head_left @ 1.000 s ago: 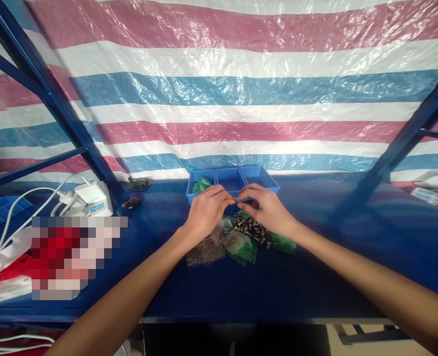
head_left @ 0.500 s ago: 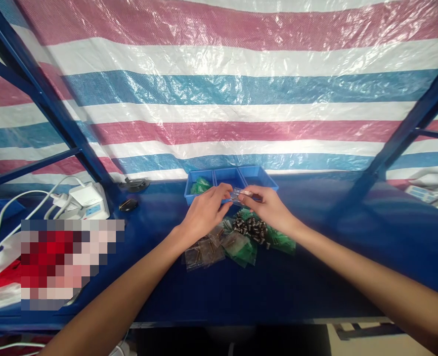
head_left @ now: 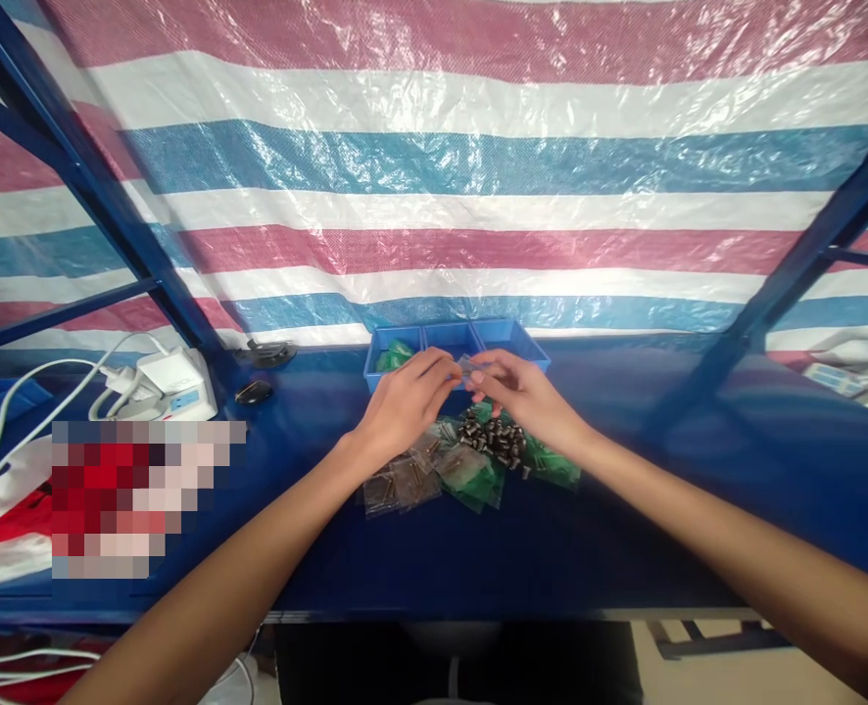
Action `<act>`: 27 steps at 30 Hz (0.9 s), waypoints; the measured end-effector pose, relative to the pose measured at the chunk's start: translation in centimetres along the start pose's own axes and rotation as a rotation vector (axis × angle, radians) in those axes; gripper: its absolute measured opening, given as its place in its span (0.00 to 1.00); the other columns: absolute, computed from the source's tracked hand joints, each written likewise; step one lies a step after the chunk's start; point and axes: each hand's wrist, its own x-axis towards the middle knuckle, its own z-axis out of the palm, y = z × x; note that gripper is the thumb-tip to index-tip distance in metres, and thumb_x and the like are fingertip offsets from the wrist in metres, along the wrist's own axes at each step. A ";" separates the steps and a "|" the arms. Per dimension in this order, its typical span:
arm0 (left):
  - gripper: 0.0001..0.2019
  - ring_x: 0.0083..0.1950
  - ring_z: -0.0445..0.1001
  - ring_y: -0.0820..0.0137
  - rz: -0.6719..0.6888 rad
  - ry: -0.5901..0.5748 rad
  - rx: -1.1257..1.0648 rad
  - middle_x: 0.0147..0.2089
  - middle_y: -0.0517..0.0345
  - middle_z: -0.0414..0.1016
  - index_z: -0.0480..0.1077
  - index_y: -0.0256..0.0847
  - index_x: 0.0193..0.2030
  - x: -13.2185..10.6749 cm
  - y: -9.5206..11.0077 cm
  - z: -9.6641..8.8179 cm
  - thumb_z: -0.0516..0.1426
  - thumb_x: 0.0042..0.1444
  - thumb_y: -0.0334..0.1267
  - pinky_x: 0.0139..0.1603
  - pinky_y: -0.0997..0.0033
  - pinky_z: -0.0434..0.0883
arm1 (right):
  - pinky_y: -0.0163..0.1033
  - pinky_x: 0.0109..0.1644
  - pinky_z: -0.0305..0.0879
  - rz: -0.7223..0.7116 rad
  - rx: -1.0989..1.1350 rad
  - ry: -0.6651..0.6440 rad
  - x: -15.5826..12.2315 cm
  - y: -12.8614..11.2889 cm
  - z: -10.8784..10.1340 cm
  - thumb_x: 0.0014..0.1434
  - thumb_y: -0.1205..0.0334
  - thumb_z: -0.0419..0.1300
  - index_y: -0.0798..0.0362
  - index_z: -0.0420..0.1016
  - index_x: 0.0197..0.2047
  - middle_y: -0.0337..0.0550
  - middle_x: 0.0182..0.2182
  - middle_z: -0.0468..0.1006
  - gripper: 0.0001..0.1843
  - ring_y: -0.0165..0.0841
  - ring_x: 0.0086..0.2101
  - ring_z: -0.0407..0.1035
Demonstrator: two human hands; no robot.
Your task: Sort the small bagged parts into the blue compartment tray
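Between my two hands is a small clear plastic bag (head_left: 466,366); its contents are too small to make out. My left hand (head_left: 409,394) pinches the bag's left side, and my right hand (head_left: 513,388) grips it from the right with bent fingers. Below the hands lies a heap of small metal screws (head_left: 494,439). Clear bags with brass-coloured pieces (head_left: 405,480) lie to the left of the heap, with green bags (head_left: 472,480) in front and another green bag (head_left: 555,465) to the right. Behind the hands stands a blue three-compartment tray (head_left: 369,370), with green bags (head_left: 397,352) in its left compartment.
On the left of the blue table (head_left: 434,568) are a white power strip (head_left: 188,392) with cables, a black mouse (head_left: 253,392) and a dark flat stand (head_left: 270,353). Blue metal posts rise on both sides, before a striped plastic sheet (head_left: 478,157). White items (head_left: 845,382) lie far right.
My right fingers have shifted on the clear bag, which is now more covered by the hands. The view has tilted slightly downward. The piles look unchanged.
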 end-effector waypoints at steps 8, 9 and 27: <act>0.07 0.43 0.78 0.69 -0.111 0.055 -0.054 0.43 0.56 0.79 0.69 0.41 0.50 -0.1 -0.2 0.3 0.51 0.72 0.36 0.43 0.70 0.72 | 0.40 0.36 0.73 -0.092 -0.096 0.059 -0.2 -0.3 0.4 0.63 0.49 0.65 0.51 0.69 0.50 0.49 0.45 0.77 0.19 0.39 0.42 0.76; 0.07 0.43 0.78 0.70 -0.115 0.061 -0.073 0.43 0.57 0.79 0.68 0.41 0.52 -0.2 -0.2 0.3 0.52 0.72 0.37 0.42 0.71 0.73 | 0.39 0.35 0.72 -0.083 -0.093 0.053 -0.2 -0.4 0.4 0.64 0.50 0.63 0.52 0.71 0.48 0.48 0.41 0.79 0.16 0.38 0.41 0.76; 0.07 0.47 0.77 0.64 0.061 0.025 0.151 0.47 0.53 0.78 0.75 0.41 0.48 -0.1 -0.5 0.4 0.56 0.69 0.36 0.41 0.67 0.76 | 0.39 0.32 0.67 0.077 0.278 0.005 0.1 -0.5 -0.1 0.57 0.48 0.70 0.53 0.73 0.49 0.45 0.35 0.80 0.23 0.35 0.33 0.75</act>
